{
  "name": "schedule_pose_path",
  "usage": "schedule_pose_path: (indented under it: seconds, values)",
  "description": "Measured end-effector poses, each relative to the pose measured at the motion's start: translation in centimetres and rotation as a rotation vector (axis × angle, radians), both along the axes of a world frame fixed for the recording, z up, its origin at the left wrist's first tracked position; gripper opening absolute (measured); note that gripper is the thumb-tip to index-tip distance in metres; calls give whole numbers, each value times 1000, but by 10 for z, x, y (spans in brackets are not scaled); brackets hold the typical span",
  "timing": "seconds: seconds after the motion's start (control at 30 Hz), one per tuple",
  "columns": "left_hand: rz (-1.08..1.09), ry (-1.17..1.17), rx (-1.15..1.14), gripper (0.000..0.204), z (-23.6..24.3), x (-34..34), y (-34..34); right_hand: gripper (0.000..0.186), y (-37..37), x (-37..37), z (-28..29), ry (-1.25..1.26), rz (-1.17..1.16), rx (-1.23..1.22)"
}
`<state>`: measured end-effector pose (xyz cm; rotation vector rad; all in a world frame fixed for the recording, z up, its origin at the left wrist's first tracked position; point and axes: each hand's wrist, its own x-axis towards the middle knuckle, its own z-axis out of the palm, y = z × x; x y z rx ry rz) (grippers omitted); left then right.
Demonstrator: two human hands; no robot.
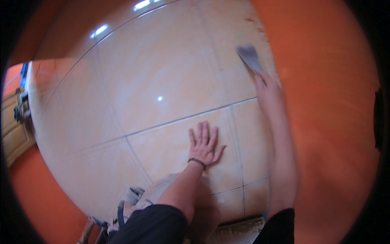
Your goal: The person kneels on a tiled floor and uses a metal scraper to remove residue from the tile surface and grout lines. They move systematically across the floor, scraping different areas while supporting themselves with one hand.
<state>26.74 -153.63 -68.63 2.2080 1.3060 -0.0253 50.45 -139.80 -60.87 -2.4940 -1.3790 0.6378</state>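
Observation:
My right hand (267, 87) is closed round the handle of a putty knife (249, 57), beside the foot of the orange wall. Its wide grey metal blade points away from me and to the left, over the floor tiles. Most of the handle is hidden in my fingers. On the cream tiled floor (154, 81) my left hand (204, 146) lies flat with its fingers spread, holding nothing. A dark bead bracelet (197, 162) circles the left wrist.
An orange wall (325, 101) rises along the right side. Small orange flecks (258, 25) lie on the floor along its far base. At the far left are a wooden panelled door (15, 126) and another orange wall (40, 183). Dark grout lines cross the tiles.

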Motion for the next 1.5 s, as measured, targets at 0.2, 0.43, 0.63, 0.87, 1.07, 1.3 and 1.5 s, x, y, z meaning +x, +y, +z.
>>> schedule_pose_path:
  seconds: [0.2,0.43,0.63,0.87,1.07,1.3,1.5]
  values:
    - [57,-202,16,64,-3,-5,0,32,-322,-92,18,98,21,-44]
    - [42,-449,-53,52,-11,-42,18,35,-215,-143,28,50,-124,-111]
    - [648,-99,305,67,16,-244,165,41,-349,-203,33,-13,-29,-187]
    - [684,91,164,72,7,-276,189,35,-154,-209,8,52,-83,-16]
    - [690,171,193,68,1,-287,191,30,-106,-292,27,-74,182,-94]
    - [666,50,178,64,15,-280,197,29,173,-353,29,-165,373,7]
    - [697,95,122,61,-6,-295,184,31,26,-376,33,-153,455,-235]
